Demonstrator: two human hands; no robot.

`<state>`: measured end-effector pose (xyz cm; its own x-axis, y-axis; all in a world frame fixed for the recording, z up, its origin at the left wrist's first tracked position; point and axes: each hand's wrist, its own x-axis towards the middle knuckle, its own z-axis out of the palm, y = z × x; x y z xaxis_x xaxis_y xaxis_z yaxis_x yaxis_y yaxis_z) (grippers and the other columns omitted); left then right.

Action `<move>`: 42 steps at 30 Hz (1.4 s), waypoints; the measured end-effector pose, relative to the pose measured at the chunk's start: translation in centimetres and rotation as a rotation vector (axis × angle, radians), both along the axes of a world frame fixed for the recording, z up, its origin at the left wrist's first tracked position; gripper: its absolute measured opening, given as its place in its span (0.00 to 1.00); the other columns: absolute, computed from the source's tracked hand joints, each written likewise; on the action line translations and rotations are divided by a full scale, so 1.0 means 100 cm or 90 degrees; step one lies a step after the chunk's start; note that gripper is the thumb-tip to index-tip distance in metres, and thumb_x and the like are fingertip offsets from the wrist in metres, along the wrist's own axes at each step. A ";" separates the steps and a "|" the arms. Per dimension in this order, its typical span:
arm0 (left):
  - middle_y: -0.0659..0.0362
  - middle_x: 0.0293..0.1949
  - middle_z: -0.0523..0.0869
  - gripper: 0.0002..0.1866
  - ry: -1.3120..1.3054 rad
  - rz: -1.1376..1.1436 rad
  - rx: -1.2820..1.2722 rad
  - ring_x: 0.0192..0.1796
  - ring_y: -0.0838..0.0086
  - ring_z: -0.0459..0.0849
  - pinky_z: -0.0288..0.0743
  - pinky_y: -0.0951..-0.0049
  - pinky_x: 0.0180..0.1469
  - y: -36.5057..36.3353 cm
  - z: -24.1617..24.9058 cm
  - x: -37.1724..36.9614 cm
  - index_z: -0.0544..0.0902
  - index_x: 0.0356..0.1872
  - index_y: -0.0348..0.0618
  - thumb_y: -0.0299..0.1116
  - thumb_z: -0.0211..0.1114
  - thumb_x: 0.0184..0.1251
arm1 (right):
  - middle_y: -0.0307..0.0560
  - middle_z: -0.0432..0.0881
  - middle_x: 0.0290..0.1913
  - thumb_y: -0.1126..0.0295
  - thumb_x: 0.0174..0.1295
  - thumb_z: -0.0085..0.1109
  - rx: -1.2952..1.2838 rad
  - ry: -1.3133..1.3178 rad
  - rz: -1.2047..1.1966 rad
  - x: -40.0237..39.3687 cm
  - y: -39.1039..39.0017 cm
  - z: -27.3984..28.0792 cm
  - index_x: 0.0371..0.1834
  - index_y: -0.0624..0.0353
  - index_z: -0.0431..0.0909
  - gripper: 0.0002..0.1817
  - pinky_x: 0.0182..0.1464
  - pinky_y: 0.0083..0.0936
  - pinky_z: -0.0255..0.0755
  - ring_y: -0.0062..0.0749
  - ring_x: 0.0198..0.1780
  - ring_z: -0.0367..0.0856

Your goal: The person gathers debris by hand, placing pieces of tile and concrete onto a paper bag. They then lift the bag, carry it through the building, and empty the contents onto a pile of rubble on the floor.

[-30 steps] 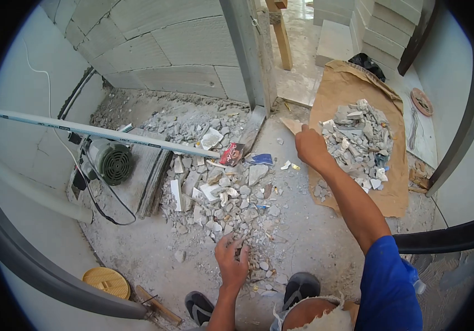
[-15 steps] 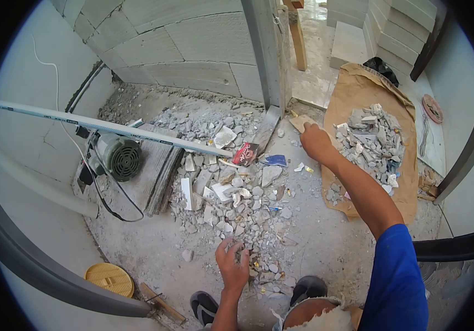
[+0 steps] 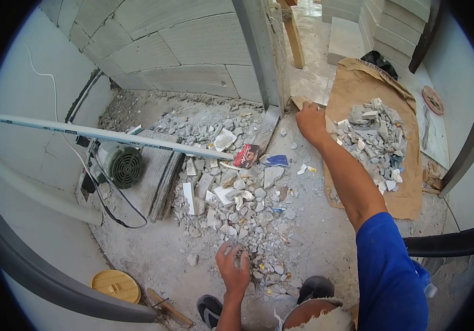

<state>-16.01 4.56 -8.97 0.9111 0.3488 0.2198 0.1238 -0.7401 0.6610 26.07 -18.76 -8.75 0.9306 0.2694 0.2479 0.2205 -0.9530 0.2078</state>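
Note:
My left hand (image 3: 233,271) is low over the near end of the rubble heap (image 3: 242,212), its fingers curved and apart. Grey shows between the fingers; I cannot make out whether that is dust or rubble behind them. Stretched far forward, my right hand (image 3: 312,122) grips a flat tan piece (image 3: 299,101), mostly hidden by the fingers, at the left edge of a brown paper sheet (image 3: 405,201). A second pile of broken rubble (image 3: 377,132) lies on that sheet. Among the heap are a red packet (image 3: 246,155) and a blue packet (image 3: 274,160).
A green-grey motor (image 3: 124,165) with a cable stands beside stacked grey boards (image 3: 160,190). A long pale pipe (image 3: 110,133) crosses above them. A yellow round lid (image 3: 115,286) and a wood strip (image 3: 169,309) lie at lower left. A metal door post (image 3: 259,49) rises ahead.
My right hand has moved slightly forward with the flat tan piece, whose tilt has changed. My left hand stays nearly where it was. The view has shifted a little.

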 end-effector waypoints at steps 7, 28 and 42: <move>0.45 0.60 0.77 0.14 0.013 0.023 -0.002 0.64 0.50 0.75 0.67 0.53 0.67 0.002 0.000 -0.009 0.84 0.49 0.39 0.25 0.71 0.61 | 0.55 0.78 0.48 0.72 0.60 0.62 -0.076 0.126 0.099 -0.026 0.028 -0.007 0.42 0.62 0.89 0.11 0.42 0.45 0.77 0.47 0.52 0.77; 0.44 0.60 0.77 0.14 0.003 0.026 -0.018 0.64 0.49 0.75 0.67 0.53 0.67 0.006 -0.001 -0.003 0.84 0.48 0.37 0.26 0.71 0.62 | 0.54 0.78 0.45 0.73 0.56 0.61 -0.049 0.060 0.213 -0.061 0.019 -0.021 0.32 0.61 0.89 0.08 0.41 0.44 0.72 0.46 0.49 0.75; 0.43 0.61 0.76 0.14 0.016 0.039 -0.020 0.65 0.48 0.73 0.65 0.52 0.68 0.018 0.001 -0.007 0.84 0.48 0.36 0.27 0.71 0.62 | 0.62 0.79 0.44 0.76 0.59 0.58 0.165 0.149 0.003 -0.028 -0.034 -0.021 0.40 0.68 0.85 0.09 0.39 0.47 0.84 0.55 0.43 0.86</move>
<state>-16.75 6.35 -8.85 0.8929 0.4104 0.1853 0.1851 -0.7097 0.6798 23.29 -22.17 -10.81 0.9693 0.2291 0.0892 0.2374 -0.9664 -0.0983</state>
